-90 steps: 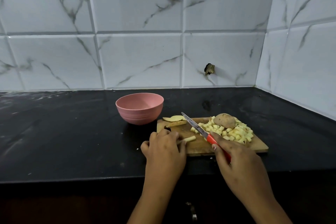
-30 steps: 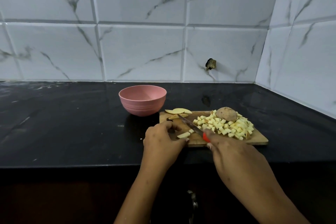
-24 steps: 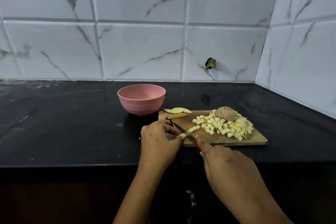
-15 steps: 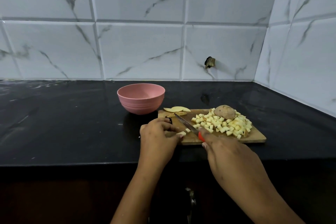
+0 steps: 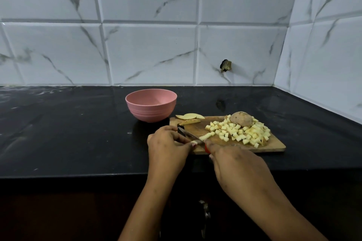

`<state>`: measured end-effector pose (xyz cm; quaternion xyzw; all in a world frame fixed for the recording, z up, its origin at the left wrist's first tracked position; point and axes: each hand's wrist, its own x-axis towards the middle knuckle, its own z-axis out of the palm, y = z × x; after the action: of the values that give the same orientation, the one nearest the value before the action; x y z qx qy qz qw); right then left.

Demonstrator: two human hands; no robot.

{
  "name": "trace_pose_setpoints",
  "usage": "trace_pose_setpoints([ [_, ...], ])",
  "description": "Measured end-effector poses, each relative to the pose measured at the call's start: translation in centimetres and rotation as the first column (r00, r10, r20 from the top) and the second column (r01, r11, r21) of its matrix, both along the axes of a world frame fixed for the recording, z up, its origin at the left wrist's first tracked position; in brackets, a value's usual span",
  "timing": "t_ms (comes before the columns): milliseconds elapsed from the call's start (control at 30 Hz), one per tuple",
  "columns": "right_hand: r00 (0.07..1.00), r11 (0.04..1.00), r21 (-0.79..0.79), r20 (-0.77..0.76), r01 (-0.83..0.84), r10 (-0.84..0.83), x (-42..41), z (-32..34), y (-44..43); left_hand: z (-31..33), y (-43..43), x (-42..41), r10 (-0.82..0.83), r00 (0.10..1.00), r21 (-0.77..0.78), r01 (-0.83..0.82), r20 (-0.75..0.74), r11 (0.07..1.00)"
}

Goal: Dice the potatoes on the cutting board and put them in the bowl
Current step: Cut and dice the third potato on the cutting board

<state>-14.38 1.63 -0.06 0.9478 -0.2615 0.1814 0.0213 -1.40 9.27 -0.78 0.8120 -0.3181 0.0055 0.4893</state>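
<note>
between the hands, knife meets potato strip.

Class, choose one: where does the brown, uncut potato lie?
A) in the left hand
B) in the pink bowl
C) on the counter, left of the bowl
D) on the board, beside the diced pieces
D: the potato rests on the board, at the far edge of the dice.

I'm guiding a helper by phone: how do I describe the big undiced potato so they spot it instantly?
Find the wooden cutting board on the black counter, right of the pink bowl. Along its far edge, amid the heap of pale cubes, sits the potato. It alone is rounded and brown-skinned; its neighbours are small yellow squares.
</note>
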Motion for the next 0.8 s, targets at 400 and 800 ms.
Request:
trace_pose_setpoints([
  [400, 0.992, 0.995, 0.075, 0.116, -0.061, 0.052, -1.3, -0.1, 1.1, -0.2, -0.3, -0.1, 0.015, 0.999, 0.022, -0.016, 0.053, 1.000],
  [800, 0.999, 0.999, 0.025, 0.029, -0.039, 0.039, 0.5, -0.7, 0.9, -0.4, -0.6, 0.2, -0.025, 0.998, -0.021, 0.026, 0.055, 0.999],
])
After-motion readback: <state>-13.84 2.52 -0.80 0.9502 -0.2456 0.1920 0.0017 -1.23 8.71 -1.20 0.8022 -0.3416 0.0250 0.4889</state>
